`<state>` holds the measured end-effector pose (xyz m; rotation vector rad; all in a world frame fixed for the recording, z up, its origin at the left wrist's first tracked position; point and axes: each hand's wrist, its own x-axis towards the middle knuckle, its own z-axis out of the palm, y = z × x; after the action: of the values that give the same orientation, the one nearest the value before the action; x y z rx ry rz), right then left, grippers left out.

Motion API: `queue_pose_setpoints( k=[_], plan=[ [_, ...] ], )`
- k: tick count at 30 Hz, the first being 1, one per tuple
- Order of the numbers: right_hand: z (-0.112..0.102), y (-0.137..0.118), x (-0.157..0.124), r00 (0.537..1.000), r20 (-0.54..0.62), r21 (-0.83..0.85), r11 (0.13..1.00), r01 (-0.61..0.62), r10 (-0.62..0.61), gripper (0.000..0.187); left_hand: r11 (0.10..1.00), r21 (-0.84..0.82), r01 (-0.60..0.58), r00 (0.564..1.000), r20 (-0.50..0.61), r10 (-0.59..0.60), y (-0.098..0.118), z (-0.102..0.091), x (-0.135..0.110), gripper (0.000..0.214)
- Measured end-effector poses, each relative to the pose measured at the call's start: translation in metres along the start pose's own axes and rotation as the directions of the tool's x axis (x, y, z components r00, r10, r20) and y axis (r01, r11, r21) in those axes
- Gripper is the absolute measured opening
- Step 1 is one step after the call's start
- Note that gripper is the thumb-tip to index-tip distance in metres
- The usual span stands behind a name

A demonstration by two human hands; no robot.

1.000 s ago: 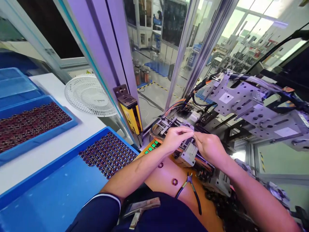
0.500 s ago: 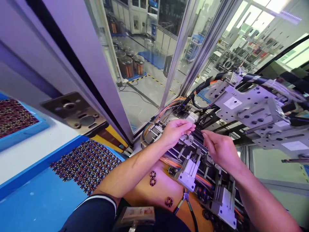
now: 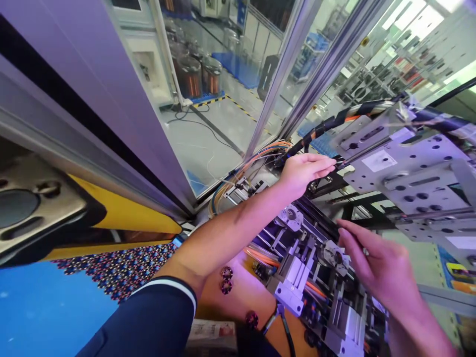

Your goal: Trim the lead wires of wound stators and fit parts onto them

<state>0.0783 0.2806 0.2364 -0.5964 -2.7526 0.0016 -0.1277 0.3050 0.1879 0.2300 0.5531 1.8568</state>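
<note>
My left hand reaches far forward over the machine, thumb and fingers pinched together at the tip of a thin metal rod on the upper plate. What lies in that pinch is too small to make out. Lower and to the right is my right hand, thumb and forefinger closed toward each other above a clamp fixture; anything between them cannot be made out. Left of it, a second round fixture sits below my left wrist. The drilled metal plate stands beyond both hands.
Cutting pliers lie on the orange-brown surface near a wound ring core and two more cores. Many cores fill a blue tray at left. A frame post and a cable bundle border the machine.
My left hand has moved forward and right, up to the rod tip on the plate. The right hand has shifted right and toward me, away from the left. The view has shifted too.
</note>
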Motion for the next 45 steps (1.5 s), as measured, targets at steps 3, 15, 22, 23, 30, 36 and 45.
queue_pose_setpoints(
  k=[3, 15, 22, 23, 30, 36, 45],
  plan=[
    [-0.004, -0.004, -0.007, 1.0, 0.007, -0.025, 1.0, 0.015, -0.015, 0.024, 0.998, -0.055, 0.028, 1.0, -0.009, -0.028, -0.003, 0.004, 0.006, 0.018],
    [-0.009, -0.008, -0.021, 0.998, 0.054, -0.033, 0.999, 0.009, -0.008, 0.022, 0.983, -0.167, 0.082, 0.997, 0.026, -0.078, -0.007, 0.004, 0.007, 0.02],
    [-0.006, -0.01, -0.025, 0.998, 0.059, -0.037, 0.999, 0.007, -0.005, 0.022, 0.98, -0.196, 0.016, 0.997, -0.065, -0.029, -0.009, 0.01, 0.002, 0.019],
    [-0.006, -0.01, -0.025, 0.998, 0.062, -0.041, 0.999, 0.008, -0.005, 0.023, 0.98, -0.199, 0.009, 0.997, -0.078, -0.025, -0.009, 0.011, 0.001, 0.019],
    [-0.004, -0.008, -0.029, 0.996, 0.085, -0.061, 0.998, 0.022, -0.016, 0.023, 0.978, -0.21, -0.005, 0.991, -0.13, -0.022, -0.007, 0.016, -0.004, 0.017],
    [-0.005, -0.006, -0.033, 0.995, 0.092, -0.073, 0.997, 0.03, -0.023, 0.022, 0.975, -0.222, -0.013, 0.989, -0.149, -0.021, -0.008, 0.017, -0.004, 0.017],
    [-0.002, -0.009, -0.03, 0.996, 0.087, -0.071, 0.997, 0.028, -0.021, 0.022, 0.958, -0.288, -0.01, 0.987, -0.156, -0.036, -0.013, 0.016, -0.005, 0.017]
  ],
)
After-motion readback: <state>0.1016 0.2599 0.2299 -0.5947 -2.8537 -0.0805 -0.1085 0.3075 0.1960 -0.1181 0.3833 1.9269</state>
